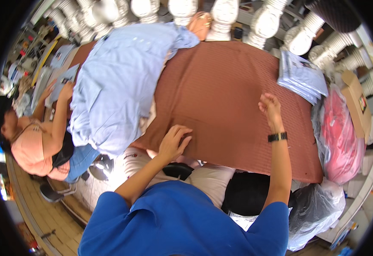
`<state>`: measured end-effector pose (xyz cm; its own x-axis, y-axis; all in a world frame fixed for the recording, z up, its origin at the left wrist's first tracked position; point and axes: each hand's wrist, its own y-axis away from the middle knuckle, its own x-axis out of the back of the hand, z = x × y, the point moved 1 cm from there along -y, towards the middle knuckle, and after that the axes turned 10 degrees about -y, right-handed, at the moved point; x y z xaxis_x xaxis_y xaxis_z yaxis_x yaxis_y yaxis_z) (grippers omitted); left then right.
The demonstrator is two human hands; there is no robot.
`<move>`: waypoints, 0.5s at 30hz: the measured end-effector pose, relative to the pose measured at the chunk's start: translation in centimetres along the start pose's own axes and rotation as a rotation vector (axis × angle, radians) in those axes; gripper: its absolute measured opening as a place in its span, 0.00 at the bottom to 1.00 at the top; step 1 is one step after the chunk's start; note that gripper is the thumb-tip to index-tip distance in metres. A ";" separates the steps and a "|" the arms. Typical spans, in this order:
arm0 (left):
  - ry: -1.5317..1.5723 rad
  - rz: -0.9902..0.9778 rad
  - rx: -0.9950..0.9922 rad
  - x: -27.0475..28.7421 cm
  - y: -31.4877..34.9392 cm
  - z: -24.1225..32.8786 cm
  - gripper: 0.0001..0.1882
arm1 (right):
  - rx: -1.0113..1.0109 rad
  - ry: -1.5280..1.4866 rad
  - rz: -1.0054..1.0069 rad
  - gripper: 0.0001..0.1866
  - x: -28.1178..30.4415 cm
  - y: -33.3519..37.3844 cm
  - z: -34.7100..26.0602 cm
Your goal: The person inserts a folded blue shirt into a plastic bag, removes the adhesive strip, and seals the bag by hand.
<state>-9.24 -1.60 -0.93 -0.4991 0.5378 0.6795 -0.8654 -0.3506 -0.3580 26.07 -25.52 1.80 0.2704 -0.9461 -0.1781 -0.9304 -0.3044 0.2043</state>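
Note:
A brown ribbed cloth [220, 85] covers the table in front of me. At its near edge, my left hand [174, 144] is open, thumb apart from the loosely bent fingers, with nothing visible in it. Farther right, my right hand [271, 106] is closed over the cloth, fingers curled in; whatever it may hold is too small or hidden to tell. A black watch [277, 137] is on that wrist. Left of my hands lies a heap of light blue shirts [114, 81], nearest to my left hand. Folded blue shirts [301, 77] in clear bags are stacked at the far right corner.
White balusters [265, 21] line the far side. Red goods in a clear bag [342, 136] and a cardboard box [357, 104] stand at the right. A plastic-wrapped dark bundle [314, 209] is beside my right arm. A co-worker [37, 143] sits at the left, handling a blue packet.

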 end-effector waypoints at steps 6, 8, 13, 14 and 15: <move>0.016 0.141 -0.151 6.0 0.5 0.2 0.11 | -0.015 0.203 -0.401 0.15 -7.7 11.5 2.5; -0.198 0.272 -0.249 9.1 0.0 -0.3 0.09 | 0.004 0.277 -0.500 0.14 -9.1 13.9 3.3; -0.728 0.711 0.060 20.0 -2.4 -2.4 0.16 | 0.122 0.526 -0.695 0.13 -13.4 17.6 3.6; -0.794 0.760 0.161 21.3 -3.0 -3.9 0.16 | 0.140 0.498 -0.729 0.14 -14.7 18.2 3.3; -0.874 0.806 0.266 23.0 -3.3 -5.3 0.16 | 0.144 0.470 -0.762 0.14 -16.5 18.7 3.2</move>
<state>-18.16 15.98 12.52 -0.6018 -0.5679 0.5616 -0.2339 -0.5470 -0.8038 3.45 -15.27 5.43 0.8695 -0.4508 0.2022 -0.4711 -0.8797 0.0645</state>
